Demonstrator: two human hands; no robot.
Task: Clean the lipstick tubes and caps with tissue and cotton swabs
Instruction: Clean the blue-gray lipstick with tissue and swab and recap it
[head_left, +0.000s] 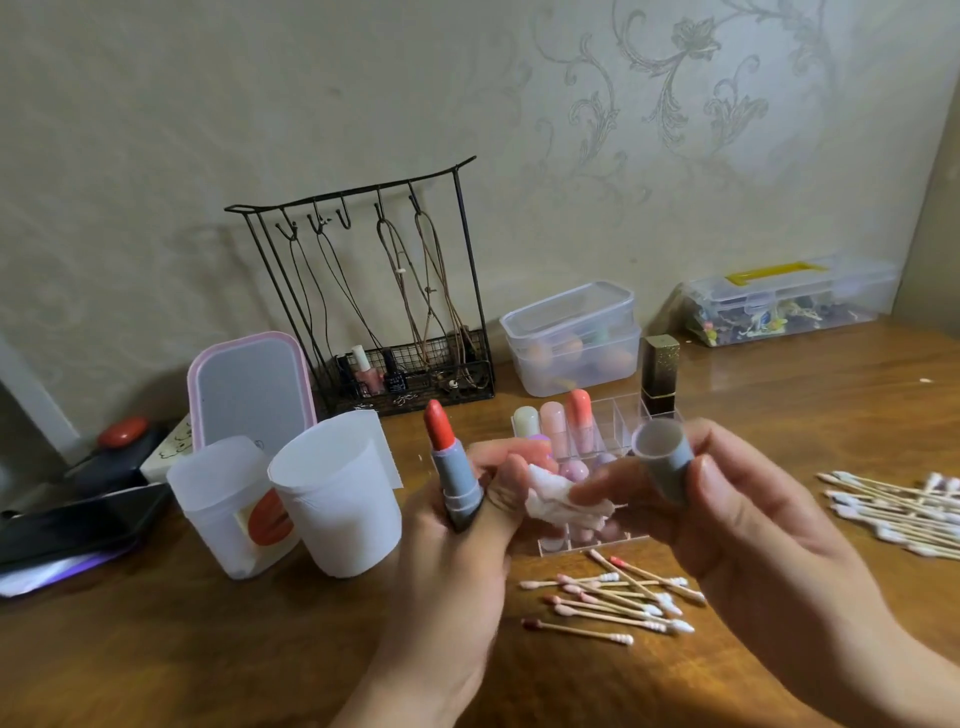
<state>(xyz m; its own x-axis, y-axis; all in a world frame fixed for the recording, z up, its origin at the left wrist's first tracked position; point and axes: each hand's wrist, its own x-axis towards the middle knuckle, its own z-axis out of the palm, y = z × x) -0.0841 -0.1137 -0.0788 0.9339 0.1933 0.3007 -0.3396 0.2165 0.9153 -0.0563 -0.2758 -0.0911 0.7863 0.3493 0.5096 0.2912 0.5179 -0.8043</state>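
While my left hand (467, 509) grips the grey lipstick tube (457, 480) upright, its red bullet wound out and bare, the same hand also keeps a crumpled tissue (563, 499) pinched against its fingers. My right hand (727, 514) holds the matching grey cap (662, 460) between thumb and fingers, its open mouth tilted toward me, just beside the tissue and the tube.

I judge this one lipstick to be mid-clean: tube and cap are apart, and neither is back in the clear organiser (613, 415) behind my hands. On the wooden table (208, 649) near my wrists lies a heap of used cotton swabs (608, 597) with pink and red tips (so a fair bit of wiping looks done already). A bigger pile of clean swabs (893, 512) waits at the right edge.

What seems left: several pastel lipsticks (558, 423) stand in the organiser, and a dark gold-topped lipstick (658, 374) stands behind it. Whether those have been cleaned I cannot tell. The cap in my hand looks due for a wipe inside.
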